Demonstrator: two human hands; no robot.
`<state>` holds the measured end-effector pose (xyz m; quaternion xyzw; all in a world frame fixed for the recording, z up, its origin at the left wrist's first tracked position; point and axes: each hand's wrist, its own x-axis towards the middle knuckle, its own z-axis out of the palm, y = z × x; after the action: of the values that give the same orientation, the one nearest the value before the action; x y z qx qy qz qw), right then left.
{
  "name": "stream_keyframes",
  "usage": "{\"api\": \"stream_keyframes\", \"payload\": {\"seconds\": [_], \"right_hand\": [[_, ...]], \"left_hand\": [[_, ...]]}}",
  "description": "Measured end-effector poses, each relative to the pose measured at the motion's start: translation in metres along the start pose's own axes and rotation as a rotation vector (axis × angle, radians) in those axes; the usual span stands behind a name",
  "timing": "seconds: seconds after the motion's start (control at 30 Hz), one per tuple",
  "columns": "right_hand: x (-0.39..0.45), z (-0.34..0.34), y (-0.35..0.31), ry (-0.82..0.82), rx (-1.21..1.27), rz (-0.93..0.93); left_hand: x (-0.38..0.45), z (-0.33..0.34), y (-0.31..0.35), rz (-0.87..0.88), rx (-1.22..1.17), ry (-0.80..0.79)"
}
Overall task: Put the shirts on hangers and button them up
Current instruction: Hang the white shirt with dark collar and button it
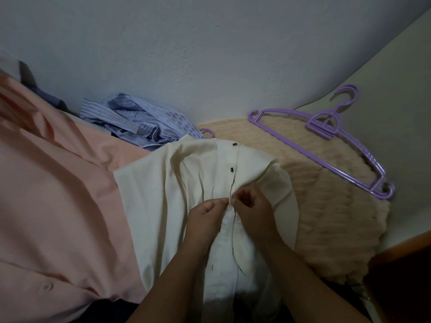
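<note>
Both hands pinch the front placket of the cream shirt [163, 194] at its middle, the left hand [206, 217] on one edge, the right hand [254, 210] on the other, fingers curled tight. Two dark buttons [231, 169] above are done up. A pink shirt [58, 183] lies to the left, a blue patterned shirt [137, 122] behind, purple hangers [326, 145] on a beige mat [326, 217] to the right, against the pale wall [210, 54].

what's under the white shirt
A purple hook pokes out at the white shirt's collar, so a hanger seems to be inside, its body covered. The shirt overlaps the pink shirt and beige mat.
</note>
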<state>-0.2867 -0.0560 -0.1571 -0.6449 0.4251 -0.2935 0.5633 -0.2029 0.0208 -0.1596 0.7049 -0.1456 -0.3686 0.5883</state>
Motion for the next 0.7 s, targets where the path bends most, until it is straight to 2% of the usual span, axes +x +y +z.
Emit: {"api": "stream_keyframes", "payload": {"seconds": [0.13,0.37,0.5,0.7], "right_hand": [[-0.007,-0.003,-0.002,-0.082,-0.014,-0.090],[0.005,-0.005,0.000,-0.102,0.027,0.092],[0.007,-0.004,0.002,-0.079,0.113,0.133],[0.006,-0.005,0.003,-0.079,0.156,0.133]], "left_hand": [[0.000,0.001,-0.004,0.067,0.011,-0.012],[0.003,0.000,-0.006,-0.002,-0.087,-0.020],[0.004,-0.005,-0.010,0.008,-0.074,-0.076],[0.010,-0.006,-0.015,0.051,0.046,-0.063]]}}
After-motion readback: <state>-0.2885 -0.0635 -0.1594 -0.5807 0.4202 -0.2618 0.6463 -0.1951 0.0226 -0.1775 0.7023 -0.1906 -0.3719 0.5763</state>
